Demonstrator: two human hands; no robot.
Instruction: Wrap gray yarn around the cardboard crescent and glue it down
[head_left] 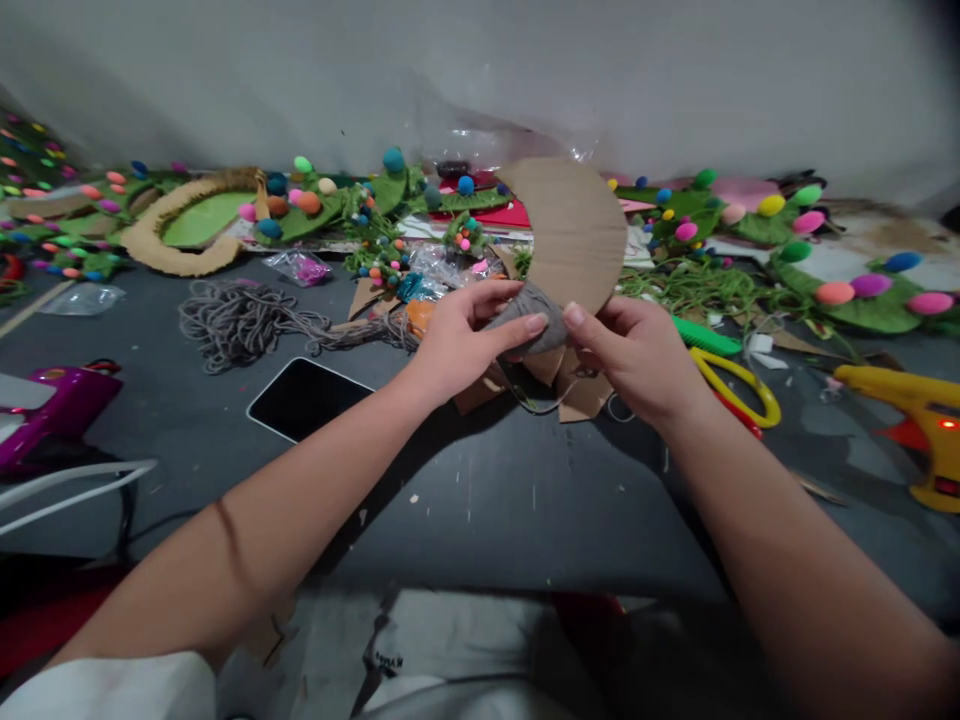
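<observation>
A curved piece of cardboard [579, 225], like a crescent, is held up over the table between both hands. Its lower end is wrapped in grey yarn [536, 315]. My left hand [472, 335] grips this wrapped end, thumb on top. From the right, my right hand [634, 350] pinches the cardboard's lower edge beside the wrapping, its fingertips partly hidden behind. A loose heap of grey yarn [236, 325] lies to the left, with strands trailing toward my left hand. Cardboard scraps [585, 395] rest beneath the hands.
Left are a phone [307, 395], a purple device [60, 415] and a white cable [82, 485]. Yellow-handled scissors [739, 385] and a yellow glue gun [907, 400] lie right. Behind stand a tan wrapped C shape [176, 255] and green leaf pieces [862, 300] with coloured balls.
</observation>
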